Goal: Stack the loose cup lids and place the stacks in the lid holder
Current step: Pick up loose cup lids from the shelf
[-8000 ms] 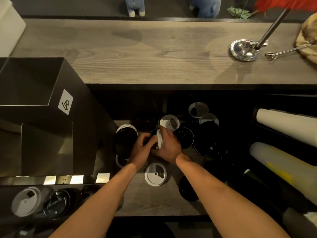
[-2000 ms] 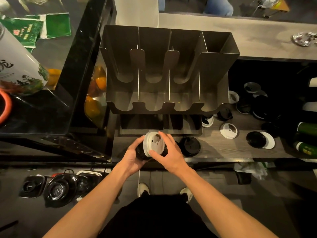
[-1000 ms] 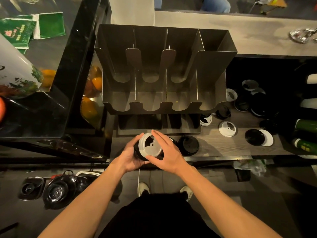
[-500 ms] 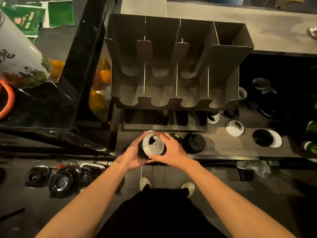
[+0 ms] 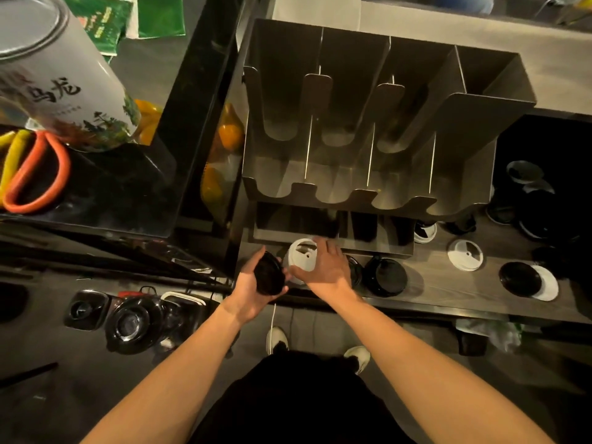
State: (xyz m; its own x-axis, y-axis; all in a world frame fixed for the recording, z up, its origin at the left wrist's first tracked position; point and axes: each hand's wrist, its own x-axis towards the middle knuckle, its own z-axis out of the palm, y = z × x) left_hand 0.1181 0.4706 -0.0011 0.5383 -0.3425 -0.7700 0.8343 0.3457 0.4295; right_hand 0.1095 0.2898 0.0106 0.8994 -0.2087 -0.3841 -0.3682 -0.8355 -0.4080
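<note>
Lids, hands and holder, by number.
Two hands: the left hand (image 5: 253,293) holds one black lid (image 5: 269,277), the right hand (image 5: 323,270) one white lid (image 5: 301,256). One lid holder (image 5: 368,200), four slots across. On the table (image 5: 448,290), two more black lids (image 5: 384,277) (image 5: 520,278) and two white lids (image 5: 464,254) (image 5: 549,286) in plain sight.

The lids pressed together between both hands half a second ago have come apart: the left hand (image 5: 248,288) now holds the black lid (image 5: 268,274), the right hand (image 5: 325,267) the white lid (image 5: 300,256) (tilted, just beside it).
</note>
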